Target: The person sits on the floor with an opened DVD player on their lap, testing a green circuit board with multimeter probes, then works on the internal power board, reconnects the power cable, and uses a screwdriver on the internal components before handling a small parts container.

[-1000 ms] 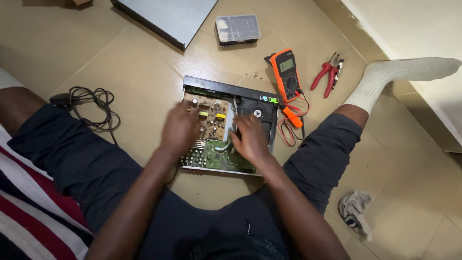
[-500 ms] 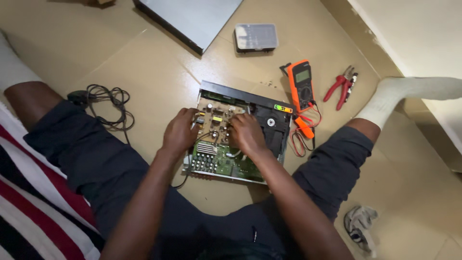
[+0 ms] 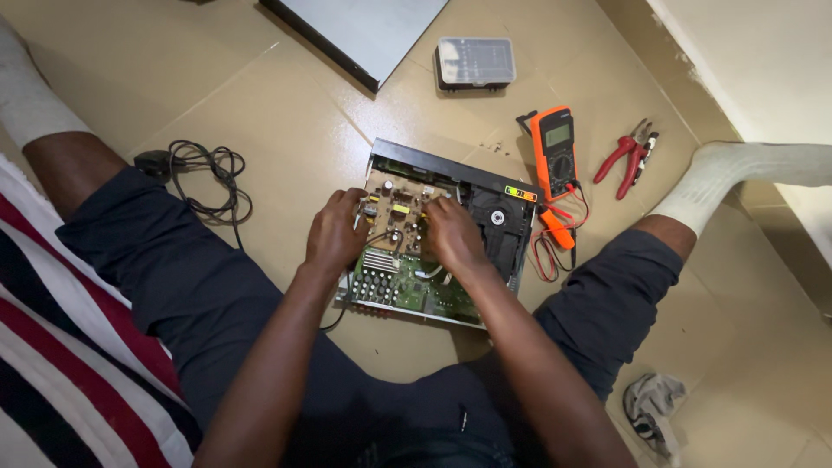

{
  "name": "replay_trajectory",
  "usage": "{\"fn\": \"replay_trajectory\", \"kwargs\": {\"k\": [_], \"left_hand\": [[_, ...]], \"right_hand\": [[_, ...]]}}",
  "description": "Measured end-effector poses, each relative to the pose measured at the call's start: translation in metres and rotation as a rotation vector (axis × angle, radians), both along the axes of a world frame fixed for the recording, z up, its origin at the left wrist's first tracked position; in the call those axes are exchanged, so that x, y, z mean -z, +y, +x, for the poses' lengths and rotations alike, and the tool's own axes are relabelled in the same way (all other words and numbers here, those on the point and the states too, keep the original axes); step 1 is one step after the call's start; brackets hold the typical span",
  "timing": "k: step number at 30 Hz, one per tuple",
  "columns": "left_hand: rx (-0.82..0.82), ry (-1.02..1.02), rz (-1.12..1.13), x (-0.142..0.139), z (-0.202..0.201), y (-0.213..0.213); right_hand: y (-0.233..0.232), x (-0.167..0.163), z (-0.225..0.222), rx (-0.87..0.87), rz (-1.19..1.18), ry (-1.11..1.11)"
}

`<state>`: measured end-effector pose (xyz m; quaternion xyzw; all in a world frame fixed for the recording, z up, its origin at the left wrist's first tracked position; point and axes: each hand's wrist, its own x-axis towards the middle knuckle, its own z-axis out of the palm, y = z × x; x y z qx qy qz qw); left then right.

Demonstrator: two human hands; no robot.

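A coiled black power cable (image 3: 204, 173) lies on the floor at left. Both hands stay on the opened disc player (image 3: 438, 230) between the legs: left hand (image 3: 334, 234) and right hand (image 3: 451, 234) curled, fingertips pressing its tan circuit board (image 3: 394, 204). An orange multimeter (image 3: 555, 156) and red pliers (image 3: 626, 158) lie right.

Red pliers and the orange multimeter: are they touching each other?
Apart. The head view shows the red pliers lying to the right of the orange multimeter, with a clear strip of bare floor between them.

One head camera looks steeply down, close above the floor (image 3: 286, 113)
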<state>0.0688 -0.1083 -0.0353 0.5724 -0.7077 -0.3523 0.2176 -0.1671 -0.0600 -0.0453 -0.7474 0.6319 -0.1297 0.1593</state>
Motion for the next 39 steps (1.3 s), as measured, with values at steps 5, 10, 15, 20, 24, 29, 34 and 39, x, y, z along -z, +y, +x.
{"fn": "replay_trajectory", "kwargs": {"k": [5, 10, 15, 20, 24, 29, 34, 39], "left_hand": [[0.006, -0.008, -0.009, 0.0, 0.001, -0.001], [0.007, 0.094, 0.035, 0.006, 0.008, 0.002], [-0.086, 0.32, 0.138, 0.032, 0.01, 0.002], [-0.093, 0.217, 0.046, 0.047, 0.012, 0.006], [-0.085, 0.111, -0.075, 0.045, 0.014, 0.012], [-0.113, 0.073, -0.213, 0.041, 0.011, 0.018], [-0.153, 0.037, -0.129, 0.036, 0.011, 0.024], [-0.181, 0.072, -0.133, 0.038, 0.017, 0.04]], "right_hand": [[0.0, -0.006, 0.005, -0.01, -0.059, -0.009], [0.03, -0.029, -0.02, 0.101, -0.123, -0.16], [0.108, -0.031, -0.076, 0.41, -0.485, -0.207], [0.142, 0.007, -0.107, 0.753, -0.237, -0.516], [0.125, 0.036, -0.104, 0.837, 0.006, -0.536], [0.106, 0.045, -0.095, 0.734, -0.024, -0.999], [0.106, 0.038, -0.104, 0.73, -0.053, -1.186], [0.09, 0.037, -0.114, 0.664, -0.031, -1.08]]}}
